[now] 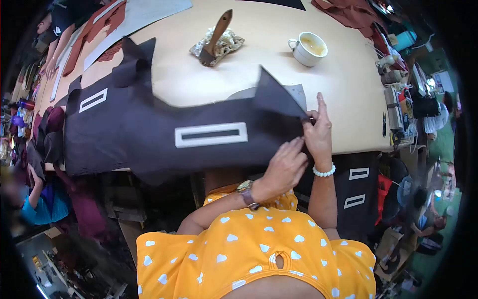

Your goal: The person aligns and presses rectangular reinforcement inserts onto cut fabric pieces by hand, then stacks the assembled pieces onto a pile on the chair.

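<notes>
A large dark piece of sheet material point(214, 112) lies across the table's front edge, with a white rectangular frame around a slot near its middle. Its right part rises to a raised, folded point. My right hand point(320, 130), wearing a pale bead bracelet, pinches the right edge of this piece, index finger pointing up. Just below and left of it, my left hand point(286, 165), with a watch on the wrist, has its bent fingers closed at the same edge. What lies between the fingertips is mostly hidden.
On the table point(348, 99) stand a brush point(219, 37) on a crusted block point(230, 44) and a white cup point(309, 50) of yellowish paste. Red-brown pieces point(102, 32) lie back left. Co-workers' hands point(49, 67) show at left. Tools crowd the right edge.
</notes>
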`<state>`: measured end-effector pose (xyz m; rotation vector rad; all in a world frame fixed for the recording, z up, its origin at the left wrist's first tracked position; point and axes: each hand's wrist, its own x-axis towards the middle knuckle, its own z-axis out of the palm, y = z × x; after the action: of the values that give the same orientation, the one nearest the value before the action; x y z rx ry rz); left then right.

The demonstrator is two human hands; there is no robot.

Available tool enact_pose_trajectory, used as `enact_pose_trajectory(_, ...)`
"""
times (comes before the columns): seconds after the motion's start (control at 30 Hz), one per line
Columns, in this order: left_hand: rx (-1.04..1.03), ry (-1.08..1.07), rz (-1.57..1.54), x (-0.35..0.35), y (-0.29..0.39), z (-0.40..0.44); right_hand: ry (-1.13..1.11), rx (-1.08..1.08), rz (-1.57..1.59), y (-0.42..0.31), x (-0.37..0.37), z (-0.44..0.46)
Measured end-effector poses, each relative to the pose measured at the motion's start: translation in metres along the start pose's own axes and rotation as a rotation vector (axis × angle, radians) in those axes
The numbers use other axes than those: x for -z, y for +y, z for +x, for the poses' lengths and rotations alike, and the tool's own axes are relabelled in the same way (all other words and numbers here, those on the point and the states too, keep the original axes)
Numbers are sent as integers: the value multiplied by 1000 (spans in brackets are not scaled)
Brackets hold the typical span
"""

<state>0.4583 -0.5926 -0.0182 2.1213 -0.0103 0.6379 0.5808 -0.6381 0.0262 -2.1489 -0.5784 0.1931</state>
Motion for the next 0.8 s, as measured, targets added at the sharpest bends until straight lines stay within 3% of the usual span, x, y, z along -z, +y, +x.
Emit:
enact_pose_trajectory(0.03,-28,-73,-57,-9,2,2,6,-82,-7,-7,10,2)
enact_pose_trajectory(0.07,-42,-97,-86,-9,7,3,162,195,-33,23,7,9)
enact_pose_trajectory(0.1,-56,-119,-113,-7,13,5,193,179,-220,25,16,11)
enact_pose_trajectory(0.23,43,-13,90,32,-2,-1,284,107,-193,64,37,28)
enact_pose_trajectory(0.37,379,150,672,98,-28,-36,311,19,-173,78,51,31)
enact_pose_trajectory(0.43,496,446,799,127,-50,-58,321,26,-169,82,53,31)
enact_pose_trajectory(0.5,697,541,964,153,-66,-74,330,33,-149,84,50,30)
enact_pose_trajectory(0.6,633,401,926,159,-61,-70,358,101,-218,82,48,29)
enact_pose_trajectory(0.73,435,449,678,156,-65,-46,360,98,-321,82,54,31)
enact_pose_trajectory(0.8,561,440,675,162,-66,-36,381,131,-389,84,58,34)
